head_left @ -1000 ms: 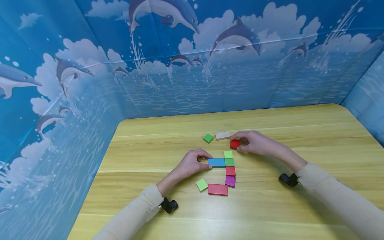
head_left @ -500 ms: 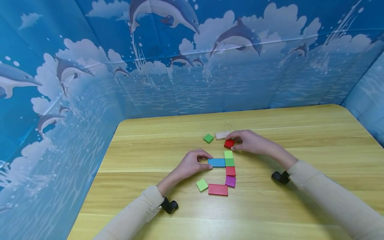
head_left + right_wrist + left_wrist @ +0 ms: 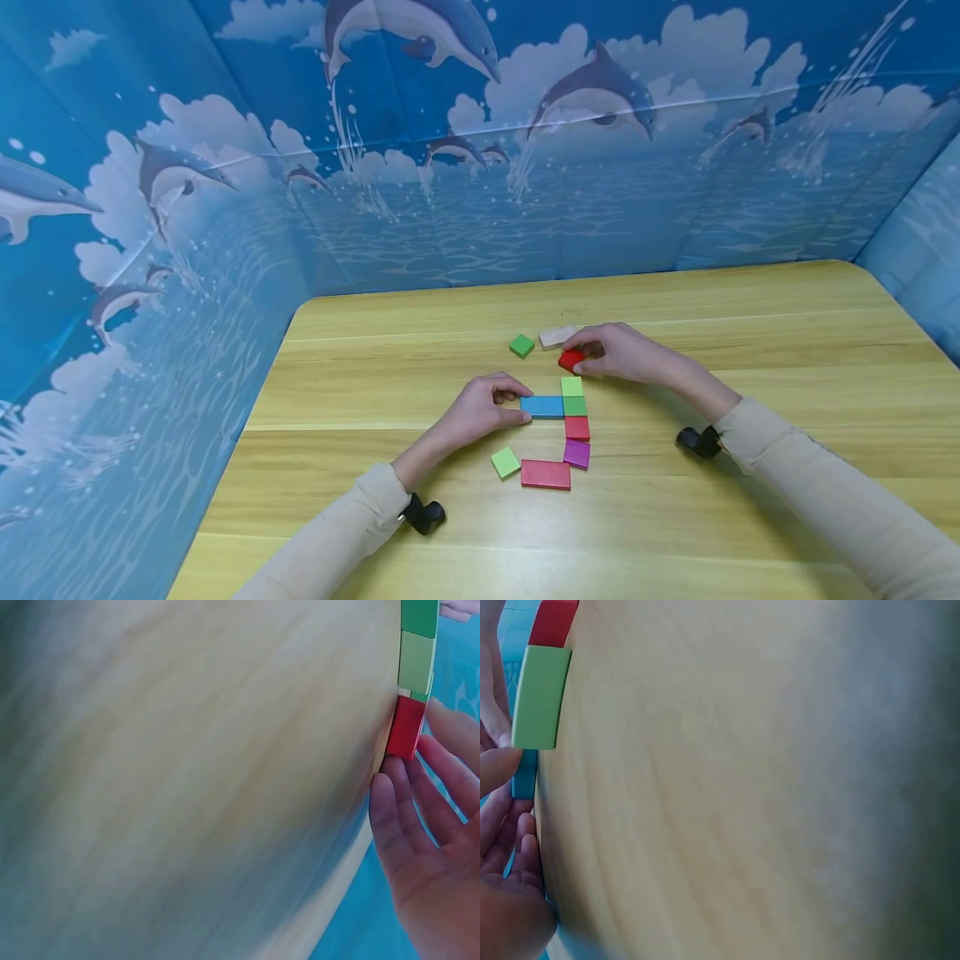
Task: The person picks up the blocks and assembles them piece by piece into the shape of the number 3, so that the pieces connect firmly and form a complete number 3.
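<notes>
My left hand point(image 3: 480, 410) pinches the left end of a flat blue block point(image 3: 543, 407) between thumb and fingers. The blue block's right end meets a column of small blocks: light green point(image 3: 572, 387), green point(image 3: 574, 406), red point(image 3: 577, 427) and purple point(image 3: 577, 453). Behind the column, my right hand point(image 3: 618, 354) pinches a small bright red block point(image 3: 570, 359) by thumb and fingers. The right wrist view shows that red block point(image 3: 407, 726) in line with the light green one point(image 3: 416, 663). The left wrist view catches the blue block point(image 3: 525, 776) partly behind a light green block point(image 3: 541, 697).
A green block point(image 3: 521, 346) and a pale wooden block point(image 3: 557, 337) lie farther back on the wooden table point(image 3: 360, 333). Nearer the front are a long red block point(image 3: 546, 474) and a tilted light green block point(image 3: 506, 462). A dolphin-printed curtain point(image 3: 480, 208) surrounds the back and sides.
My right hand has shifted left with the red block, from right of the column to just behind its light green end. The left hand has stayed on the blue block.
</notes>
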`<state>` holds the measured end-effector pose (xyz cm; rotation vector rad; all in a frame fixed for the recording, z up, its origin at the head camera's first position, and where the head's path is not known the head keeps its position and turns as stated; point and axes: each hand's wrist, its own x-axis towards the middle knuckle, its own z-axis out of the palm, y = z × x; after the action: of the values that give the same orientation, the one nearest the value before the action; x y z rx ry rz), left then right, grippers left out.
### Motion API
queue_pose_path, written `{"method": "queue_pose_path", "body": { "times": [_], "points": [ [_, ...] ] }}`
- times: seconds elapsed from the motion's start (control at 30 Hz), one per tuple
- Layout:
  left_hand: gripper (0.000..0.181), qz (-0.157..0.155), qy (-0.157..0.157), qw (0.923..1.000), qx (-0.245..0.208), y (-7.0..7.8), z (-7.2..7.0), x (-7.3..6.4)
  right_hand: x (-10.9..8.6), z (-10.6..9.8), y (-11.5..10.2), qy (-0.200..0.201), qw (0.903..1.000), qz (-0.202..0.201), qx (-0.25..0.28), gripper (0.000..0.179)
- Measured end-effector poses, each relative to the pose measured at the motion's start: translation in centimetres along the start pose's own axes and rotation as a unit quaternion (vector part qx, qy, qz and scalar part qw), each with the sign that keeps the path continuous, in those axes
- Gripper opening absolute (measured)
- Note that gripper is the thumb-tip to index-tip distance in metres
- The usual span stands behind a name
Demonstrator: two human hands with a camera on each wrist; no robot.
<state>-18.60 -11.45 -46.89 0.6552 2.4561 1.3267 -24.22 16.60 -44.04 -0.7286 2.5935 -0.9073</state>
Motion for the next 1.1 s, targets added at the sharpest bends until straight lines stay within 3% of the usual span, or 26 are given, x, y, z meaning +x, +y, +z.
{"method": "queue_pose_path", "body": {
  "times": [1.1],
  "points": [
    [0.027,0.004,0.0,1.0,-0.009,0.0,0.0,0.0,0.0,1.1,-1.1,0.04,0.9988,0.02,0.022,0.029]
  ]
}}
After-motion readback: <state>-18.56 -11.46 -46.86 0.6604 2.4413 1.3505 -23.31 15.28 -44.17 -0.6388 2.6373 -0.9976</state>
